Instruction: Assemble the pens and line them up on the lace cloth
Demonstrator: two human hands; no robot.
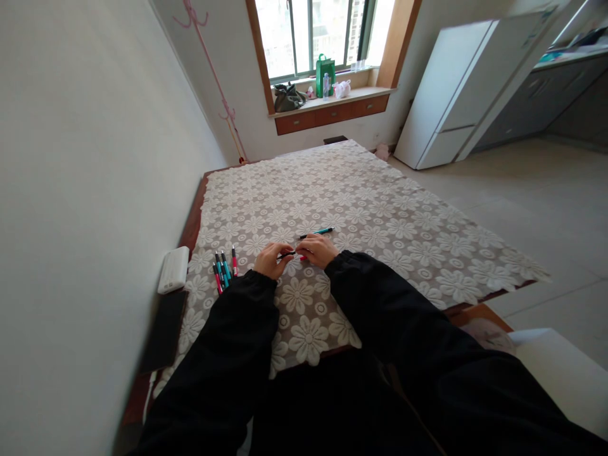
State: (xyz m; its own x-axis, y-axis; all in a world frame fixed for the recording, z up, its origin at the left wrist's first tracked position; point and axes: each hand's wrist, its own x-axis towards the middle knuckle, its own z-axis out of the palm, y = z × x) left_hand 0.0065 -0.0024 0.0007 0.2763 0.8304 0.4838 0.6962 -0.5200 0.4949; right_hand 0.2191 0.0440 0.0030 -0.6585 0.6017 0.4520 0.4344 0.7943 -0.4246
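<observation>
My left hand (272,261) is closed in a pinch on a slim black pen part (286,254) above the lace tablecloth. The fingertips of my right hand (320,251) are closed at the other end of that part, almost touching the left ones. A bit of pink-red pen barrel (303,258) shows under the right fingers, most of it hidden; whether it joins the black part I cannot tell. Just beyond the right hand lies a teal pen (317,233) with black ends. Left of my left hand, several teal and pink-red pens (225,268) lie side by side, partly covered by my sleeve.
The flowered lace tablecloth (308,339) covers the table. Along its left edge, by the wall, are a white box-shaped device (173,270), a dark flat object (164,330) and a white cable (149,396). A white chair-like piece (565,367) stands at the lower right.
</observation>
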